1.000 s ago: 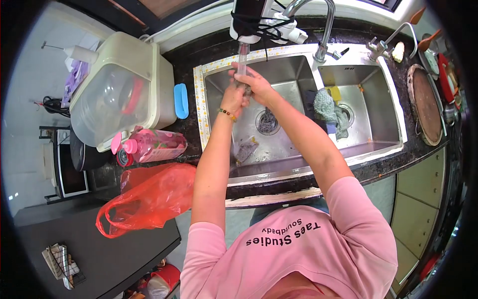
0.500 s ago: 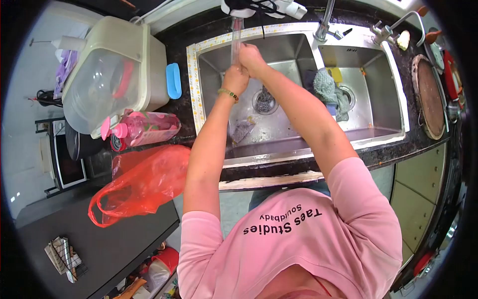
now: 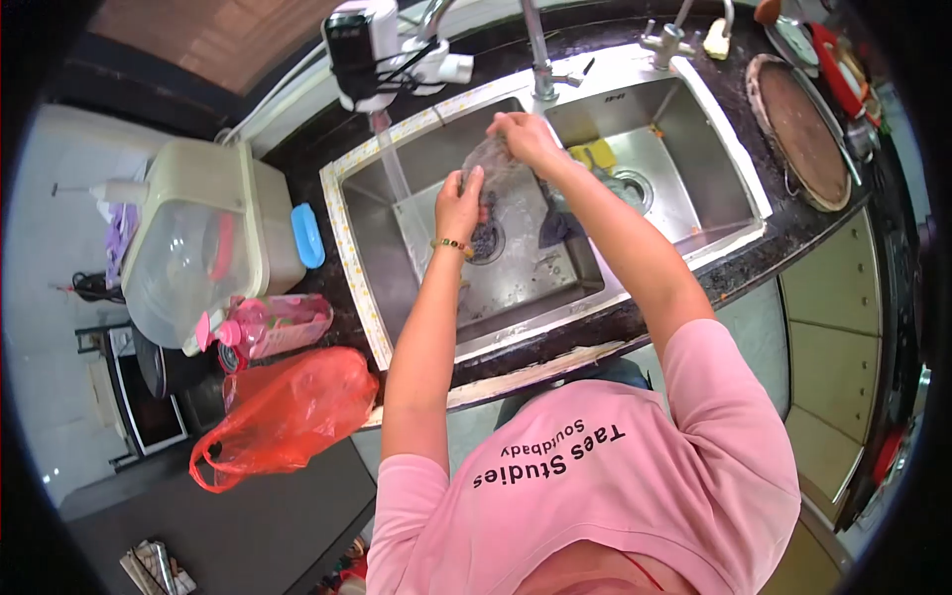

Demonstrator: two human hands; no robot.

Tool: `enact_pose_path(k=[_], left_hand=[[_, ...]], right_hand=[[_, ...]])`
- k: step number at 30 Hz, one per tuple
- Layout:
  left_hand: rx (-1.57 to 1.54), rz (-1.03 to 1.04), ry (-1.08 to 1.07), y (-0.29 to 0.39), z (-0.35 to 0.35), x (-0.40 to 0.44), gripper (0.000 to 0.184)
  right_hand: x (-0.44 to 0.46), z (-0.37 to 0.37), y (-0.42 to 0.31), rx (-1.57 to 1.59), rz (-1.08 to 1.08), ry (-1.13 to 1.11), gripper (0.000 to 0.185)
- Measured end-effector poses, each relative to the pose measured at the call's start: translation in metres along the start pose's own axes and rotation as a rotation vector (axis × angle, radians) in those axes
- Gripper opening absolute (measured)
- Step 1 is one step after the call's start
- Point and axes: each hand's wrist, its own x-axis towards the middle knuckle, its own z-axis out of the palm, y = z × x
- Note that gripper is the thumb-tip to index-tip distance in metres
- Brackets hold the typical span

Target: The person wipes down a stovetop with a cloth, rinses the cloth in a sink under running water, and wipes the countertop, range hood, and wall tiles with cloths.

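A: State the surroundings, largest first.

B: I see a dark worktop (image 3: 788,238) with a two-basin steel sink (image 3: 526,288) set into it, upper centre of the frame. A cream bin (image 3: 213,238) with a clear front stands at the left. A red bag (image 3: 293,412) lies lower left, and a pink bottle (image 3: 268,327) is between bin and bag.

A: Locate the hands.

B: Both are over the larger basin. The right hand (image 3: 531,139) is higher in the frame and to the right; the left hand (image 3: 461,208) is lower and to the left.

A: And the thin translucent piece (image 3: 486,159)?

B: It spans the gap between them. Its long axis appears to run lower left to upper right, though the limp outline makes this uncertain. From the left fingers it lies up and right; from the right fingers, down and left.

A: Finger state?

B: Right: curled and, as I judge it, clamped on the upper end. Left: at the lower edge; I cannot tell whether they pinch or merely touch.

A: Position relative to the water stream (image 3: 394,164)?

B: The stream falls left of the piece, apart from it. The left hand is nearer.
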Motion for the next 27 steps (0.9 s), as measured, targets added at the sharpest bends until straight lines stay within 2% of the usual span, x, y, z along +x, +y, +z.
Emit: enact_pose_path(k=[2, 3, 4, 5, 8, 9, 10, 11, 12, 14, 17, 18, 19, 20, 21, 24, 25, 27], left_hand=[[-0.290, 0.004, 0.016, -0.004, 0.017, 0.003, 0.020], [-0.349, -0.021, -0.093, -0.001, 0.020, 0.007, 0.024], [-0.376, -0.033, -0.114, 0.002, 0.027, 0.010, 0.024], [-0.401, -0.047, -0.135, 0.013, 0.038, 0.005, 0.024], [-0.399, -0.043, -0.165, 0.028, 0.061, 0.005, 0.023], [-0.396, -0.037, -0.157, 0.030, 0.067, 0.006, 0.023], [-0.393, -0.029, -0.154, 0.031, 0.074, 0.007, 0.024], [-0.383, -0.016, -0.157, 0.032, 0.076, 0.007, 0.028], [-0.374, -0.006, -0.145, 0.030, 0.076, 0.007, 0.031], [-0.309, -0.002, -0.155, 0.031, 0.076, 0.011, 0.040], [-0.318, 0.003, -0.165, 0.039, 0.075, 0.007, 0.048], [-0.307, 0.017, -0.160, 0.047, 0.074, -0.002, 0.048], [-0.301, 0.091, -0.158, 0.046, 0.072, -0.004, 0.041], [-0.297, 0.163, -0.146, 0.044, 0.067, -0.005, 0.035], [-0.307, 0.183, -0.123, 0.047, 0.062, -0.009, 0.035], [-0.423, 0.229, -0.031, 0.057, 0.049, -0.026, 0.033], [-0.412, 0.259, -0.127, 0.066, 0.048, -0.037, 0.029], [-0.411, 0.249, -0.115, 0.079, 0.051, -0.057, 0.025]], right_hand=[[0.013, -0.032, 0.022, -0.084, -0.201, 0.206, 0.034], [0.021, -0.051, 0.026, -0.073, -0.093, 0.252, 0.034], [0.030, -0.065, 0.030, -0.059, 0.014, 0.294, 0.036], [0.026, -0.074, 0.023, -0.018, -0.085, 0.471, 0.039], [0.021, -0.096, -0.007, 0.011, -0.003, 0.525, 0.052], [0.052, -0.102, 0.020, -0.075, -0.011, 0.367, 0.058], [0.059, -0.090, 0.017, -0.044, -0.035, 0.473, 0.054], [0.045, -0.092, -0.009, 0.022, 0.084, 0.364, 0.051], [0.036, -0.097, -0.024, -0.095, -0.027, 0.291, 0.047], [0.106, -0.065, 0.031, 0.082, -0.050, 0.296, 0.039], [0.139, -0.056, 0.027, 0.006, 0.302, 0.374, 0.035], [0.049, -0.091, -0.023, -0.151, 0.007, 0.336, 0.029], [0.040, -0.086, -0.016, -0.207, -0.161, 0.405, 0.029], [0.015, -0.099, -0.031, -0.235, -0.128, 0.218, 0.032], [-0.015, -0.111, -0.043, -0.326, -0.144, 0.134, 0.034], [-0.075, -0.129, -0.037, -0.330, -0.174, 0.060, 0.045], [-0.087, -0.135, -0.027, -0.310, -0.175, 0.026, 0.043], [-0.130, -0.151, -0.022, -0.219, -0.112, 0.001, 0.037]])
